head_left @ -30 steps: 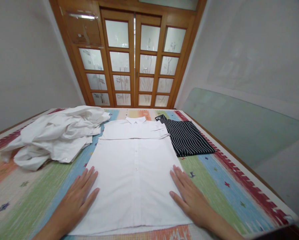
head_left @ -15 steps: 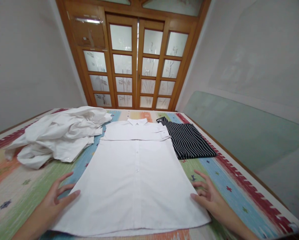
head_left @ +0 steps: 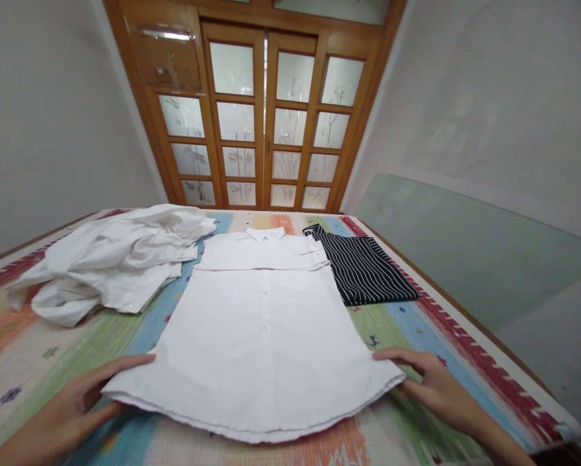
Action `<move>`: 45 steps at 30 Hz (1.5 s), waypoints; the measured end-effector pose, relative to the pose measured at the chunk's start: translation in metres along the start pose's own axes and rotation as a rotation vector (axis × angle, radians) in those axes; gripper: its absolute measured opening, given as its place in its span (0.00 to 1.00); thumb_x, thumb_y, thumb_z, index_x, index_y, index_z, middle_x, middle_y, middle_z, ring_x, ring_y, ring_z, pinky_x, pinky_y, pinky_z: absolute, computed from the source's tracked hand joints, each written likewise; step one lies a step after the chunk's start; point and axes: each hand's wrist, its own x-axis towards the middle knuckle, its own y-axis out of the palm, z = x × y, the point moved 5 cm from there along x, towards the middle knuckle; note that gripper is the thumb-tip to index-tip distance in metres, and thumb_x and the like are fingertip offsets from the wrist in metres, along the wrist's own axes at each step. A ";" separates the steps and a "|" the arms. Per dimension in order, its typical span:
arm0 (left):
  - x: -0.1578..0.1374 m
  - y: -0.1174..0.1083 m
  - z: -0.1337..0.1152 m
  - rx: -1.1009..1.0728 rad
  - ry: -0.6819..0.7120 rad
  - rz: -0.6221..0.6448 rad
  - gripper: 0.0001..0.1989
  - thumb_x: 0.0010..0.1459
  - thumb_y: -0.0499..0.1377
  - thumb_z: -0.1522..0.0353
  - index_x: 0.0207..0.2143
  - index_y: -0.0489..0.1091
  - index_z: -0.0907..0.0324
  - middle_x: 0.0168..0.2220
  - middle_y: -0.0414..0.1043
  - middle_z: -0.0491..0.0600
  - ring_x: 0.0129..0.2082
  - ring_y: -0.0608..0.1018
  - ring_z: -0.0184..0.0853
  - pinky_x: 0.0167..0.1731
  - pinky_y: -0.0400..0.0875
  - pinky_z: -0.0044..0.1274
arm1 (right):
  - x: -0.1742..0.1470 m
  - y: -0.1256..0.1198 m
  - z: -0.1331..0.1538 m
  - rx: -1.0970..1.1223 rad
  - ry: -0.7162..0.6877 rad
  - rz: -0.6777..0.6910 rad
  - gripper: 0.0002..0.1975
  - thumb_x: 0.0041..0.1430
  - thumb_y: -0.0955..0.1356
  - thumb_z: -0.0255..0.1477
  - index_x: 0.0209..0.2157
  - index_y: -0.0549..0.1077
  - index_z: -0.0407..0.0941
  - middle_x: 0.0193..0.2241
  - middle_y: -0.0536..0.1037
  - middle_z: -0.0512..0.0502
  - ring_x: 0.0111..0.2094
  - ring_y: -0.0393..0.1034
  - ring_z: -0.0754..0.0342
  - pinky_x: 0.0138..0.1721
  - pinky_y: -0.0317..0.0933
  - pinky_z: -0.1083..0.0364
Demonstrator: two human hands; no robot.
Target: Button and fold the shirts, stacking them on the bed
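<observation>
A white button-up shirt [head_left: 265, 323] lies front up before me, its collar at the far end and its sleeves folded across the upper part. My left hand [head_left: 83, 398] grips the near left corner of the hem, fingers on top and thumb beneath. At the near right corner, my right hand [head_left: 429, 382] has the hem between fingers and thumb in the same way. Both corners are lifted a little off the cloth, and the hem sags between them in a curve. The undersides of the corners are hidden.
A crumpled white garment [head_left: 110, 259] is heaped on the left. On the right lies a folded black-and-white striped garment [head_left: 368, 268]. Everything rests on a colourful patterned bed cover [head_left: 173, 433]. A pale green panel [head_left: 465, 239] runs along the right wall; wooden glazed doors [head_left: 265, 129] stand behind.
Both hands have gone from open beside the shirt's lower edges to holding its hem corners. The near hem has risen and now curves.
</observation>
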 end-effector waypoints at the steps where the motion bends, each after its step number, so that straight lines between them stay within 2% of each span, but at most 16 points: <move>1: 0.009 -0.002 -0.011 -0.012 0.034 0.029 0.23 0.42 0.62 0.48 0.40 0.79 0.46 0.42 0.81 0.47 0.43 0.80 0.47 0.44 0.77 0.31 | 0.006 -0.001 0.003 0.004 -0.026 -0.045 0.16 0.58 0.68 0.43 0.38 0.81 0.48 0.36 0.82 0.43 0.38 0.77 0.45 0.42 0.70 0.50; 3: 0.022 -0.004 -0.035 0.006 0.114 0.061 0.19 0.46 0.61 0.49 0.34 0.80 0.49 0.36 0.80 0.48 0.38 0.80 0.44 0.39 0.77 0.28 | 0.018 -0.002 0.011 0.001 -0.094 -0.127 0.16 0.60 0.66 0.43 0.31 0.79 0.47 0.30 0.80 0.44 0.32 0.74 0.48 0.36 0.69 0.52; 4: 0.027 -0.006 -0.047 0.026 0.146 0.007 0.19 0.48 0.60 0.48 0.30 0.80 0.50 0.32 0.78 0.49 0.34 0.79 0.42 0.34 0.76 0.26 | 0.023 -0.003 0.015 -0.005 -0.128 -0.163 0.16 0.61 0.66 0.43 0.29 0.77 0.47 0.29 0.78 0.45 0.31 0.72 0.50 0.35 0.67 0.53; 6: 0.036 -0.015 -0.068 0.045 0.165 -0.191 0.22 0.49 0.58 0.46 0.28 0.78 0.53 0.33 0.76 0.50 0.36 0.77 0.42 0.29 0.74 0.24 | 0.033 -0.005 0.022 -0.006 -0.187 -0.226 0.17 0.63 0.65 0.42 0.27 0.74 0.46 0.30 0.75 0.45 0.32 0.70 0.51 0.36 0.66 0.54; 7: 0.039 -0.017 -0.077 0.041 0.181 -0.263 0.23 0.48 0.57 0.45 0.28 0.77 0.53 0.36 0.76 0.51 0.38 0.77 0.42 0.29 0.73 0.24 | 0.038 -0.006 0.024 0.006 -0.209 -0.248 0.16 0.63 0.65 0.42 0.28 0.74 0.46 0.31 0.75 0.45 0.34 0.70 0.51 0.38 0.65 0.54; 9: 0.049 -0.017 -0.091 0.026 0.198 -0.302 0.23 0.49 0.56 0.45 0.30 0.76 0.54 0.38 0.77 0.50 0.38 0.77 0.41 0.34 0.73 0.25 | 0.050 -0.006 0.026 0.059 -0.225 -0.282 0.16 0.64 0.64 0.42 0.30 0.73 0.46 0.32 0.75 0.45 0.35 0.70 0.51 0.39 0.65 0.55; 11: 0.062 -0.014 -0.096 0.007 0.183 -0.299 0.22 0.52 0.54 0.46 0.30 0.75 0.54 0.34 0.77 0.48 0.34 0.77 0.40 0.36 0.72 0.25 | 0.064 -0.005 0.023 0.139 -0.204 -0.318 0.16 0.63 0.64 0.43 0.31 0.72 0.46 0.31 0.74 0.46 0.34 0.69 0.52 0.37 0.64 0.55; 16: 0.098 -0.007 -0.097 0.000 0.124 -0.390 0.20 0.54 0.51 0.49 0.28 0.70 0.56 0.24 0.72 0.46 0.27 0.73 0.37 0.28 0.69 0.25 | 0.101 -0.001 0.015 0.303 -0.133 -0.473 0.17 0.60 0.65 0.46 0.34 0.71 0.46 0.28 0.73 0.48 0.31 0.68 0.52 0.34 0.63 0.56; 22: 0.153 0.000 -0.096 0.076 0.117 -0.550 0.17 0.55 0.49 0.52 0.26 0.65 0.56 0.27 0.72 0.49 0.31 0.74 0.38 0.34 0.70 0.26 | 0.158 -0.008 0.011 0.223 -0.123 -0.616 0.16 0.61 0.62 0.45 0.30 0.66 0.46 0.27 0.70 0.50 0.29 0.64 0.53 0.33 0.59 0.55; 24: 0.176 0.007 -0.095 0.132 0.132 -0.516 0.16 0.53 0.49 0.54 0.26 0.66 0.56 0.33 0.74 0.53 0.36 0.75 0.41 0.39 0.71 0.28 | 0.179 -0.010 0.009 0.123 -0.112 -0.624 0.15 0.59 0.61 0.43 0.29 0.66 0.47 0.28 0.70 0.48 0.32 0.64 0.51 0.36 0.59 0.54; 27: 0.205 0.022 -0.085 0.244 0.039 -0.368 0.14 0.52 0.49 0.59 0.24 0.67 0.57 0.34 0.76 0.57 0.40 0.76 0.45 0.42 0.70 0.31 | 0.206 -0.005 0.002 -0.009 -0.045 -0.559 0.12 0.57 0.60 0.39 0.26 0.65 0.47 0.28 0.71 0.46 0.34 0.65 0.49 0.39 0.59 0.52; 31: 0.217 0.032 -0.070 0.246 -0.092 -0.273 0.15 0.52 0.50 0.60 0.27 0.71 0.58 0.36 0.79 0.58 0.40 0.78 0.47 0.41 0.70 0.31 | 0.219 0.009 -0.005 -0.139 0.008 -0.400 0.09 0.56 0.61 0.35 0.25 0.66 0.47 0.30 0.74 0.46 0.37 0.68 0.49 0.42 0.59 0.53; 34: 0.213 0.029 -0.065 0.168 -0.155 -0.235 0.17 0.51 0.52 0.57 0.30 0.75 0.58 0.37 0.80 0.57 0.42 0.78 0.48 0.39 0.70 0.31 | 0.214 0.015 -0.006 -0.248 0.024 -0.334 0.07 0.54 0.64 0.35 0.28 0.68 0.46 0.31 0.75 0.45 0.37 0.68 0.48 0.41 0.58 0.54; 38: 0.196 0.024 -0.065 0.027 -0.221 -0.069 0.20 0.45 0.57 0.52 0.28 0.75 0.59 0.33 0.80 0.53 0.38 0.79 0.48 0.34 0.71 0.29 | 0.202 0.015 -0.004 -0.268 0.050 -0.242 0.06 0.52 0.67 0.34 0.29 0.69 0.46 0.31 0.76 0.46 0.34 0.68 0.50 0.38 0.58 0.55; 42: 0.169 0.024 -0.073 -0.151 -0.201 0.101 0.25 0.37 0.63 0.49 0.32 0.75 0.59 0.36 0.81 0.52 0.37 0.79 0.46 0.33 0.73 0.28 | 0.184 0.016 -0.001 -0.259 0.037 -0.138 0.07 0.51 0.67 0.34 0.25 0.66 0.47 0.25 0.74 0.50 0.29 0.66 0.52 0.32 0.55 0.56; 45: 0.149 0.027 -0.071 -0.224 -0.209 0.154 0.29 0.36 0.65 0.49 0.36 0.72 0.59 0.34 0.79 0.52 0.30 0.79 0.41 0.27 0.73 0.28 | 0.170 0.019 0.000 -0.309 0.038 -0.106 0.07 0.50 0.69 0.33 0.29 0.68 0.46 0.24 0.73 0.51 0.27 0.66 0.52 0.31 0.53 0.56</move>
